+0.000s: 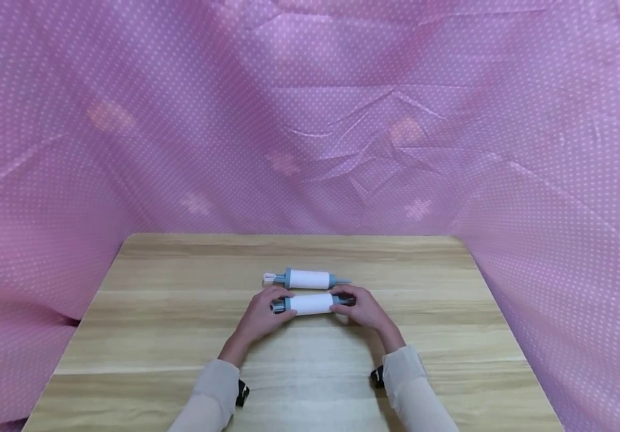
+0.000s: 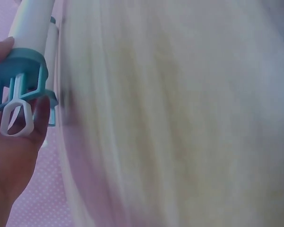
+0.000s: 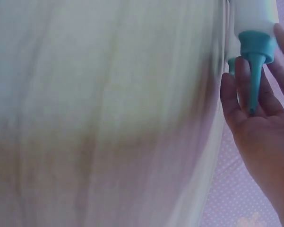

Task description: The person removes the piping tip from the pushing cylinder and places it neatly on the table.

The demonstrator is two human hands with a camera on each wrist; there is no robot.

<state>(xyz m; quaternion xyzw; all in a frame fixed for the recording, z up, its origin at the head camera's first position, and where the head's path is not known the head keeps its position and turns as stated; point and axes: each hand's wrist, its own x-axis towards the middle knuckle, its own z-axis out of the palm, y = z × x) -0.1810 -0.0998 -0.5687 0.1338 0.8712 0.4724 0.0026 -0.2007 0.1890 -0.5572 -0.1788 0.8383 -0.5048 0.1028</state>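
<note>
The left hand (image 1: pixel 263 310) and right hand (image 1: pixel 364 307) grip opposite ends of a white cylindrical tube (image 1: pixel 312 304) with teal plastic fittings (image 2: pixel 23 64); whether it sits on or just above the pale wood-grain counter (image 1: pixel 307 366) I cannot tell. Uneven lifting could make it tilt and slip. Just beyond lies a matching white-and-teal tube (image 1: pixel 310 279), which a careless forward push might set rolling.

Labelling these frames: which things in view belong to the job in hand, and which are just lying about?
In the job:
- near white plastic-looking cylinder with blue-green ends, gripped by left hand and right hand

Lying about or setting:
- far, similar white-and-teal cylinder, held by neither, so probably idle
- wood-grain table
- pink white-dotted cloth
</note>
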